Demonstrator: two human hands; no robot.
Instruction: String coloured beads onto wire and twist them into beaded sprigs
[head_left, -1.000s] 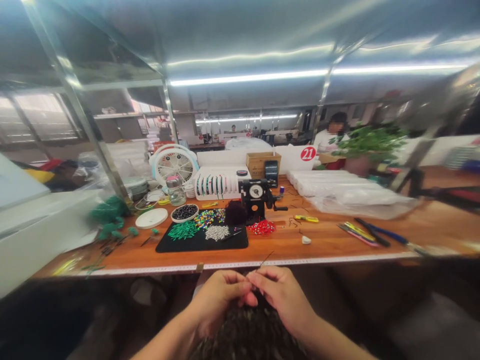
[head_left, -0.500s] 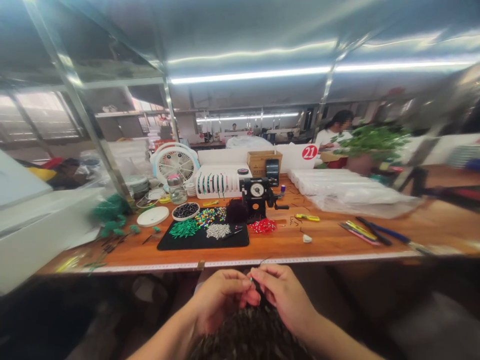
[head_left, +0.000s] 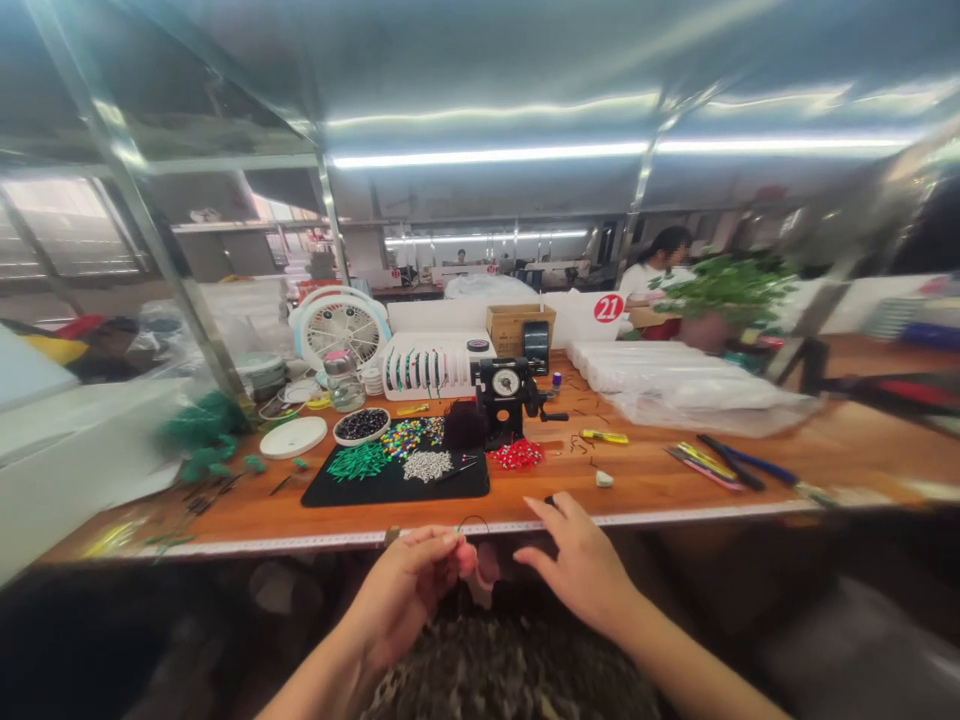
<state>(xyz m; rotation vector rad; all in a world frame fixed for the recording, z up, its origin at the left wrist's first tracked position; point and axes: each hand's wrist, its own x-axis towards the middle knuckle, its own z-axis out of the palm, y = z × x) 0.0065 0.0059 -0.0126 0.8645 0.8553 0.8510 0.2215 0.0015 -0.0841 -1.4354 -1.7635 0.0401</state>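
The grip of your left hand [head_left: 409,590] is pinched shut on the thin wire [head_left: 474,519]; pinch close to its loop so it cannot twist. Your right hand [head_left: 581,565] is spread open and empty at the worktop [head_left: 675,480] edge.

Long fluorescent tubes [head_left: 487,155] at 12 o'clock lit the room brightly, streaking glare across the metal canopy [head_left: 525,60]. The bench [head_left: 652,478] at centre was fairly sharp; the edges at 3 and 9 o'clock smeared and bowed. At 6 o'clock the left hand [head_left: 409,590] and right hand [head_left: 581,560] looked soft and dimmer, the thin wire [head_left: 472,518] barely resolved, with deep shadow beneath.
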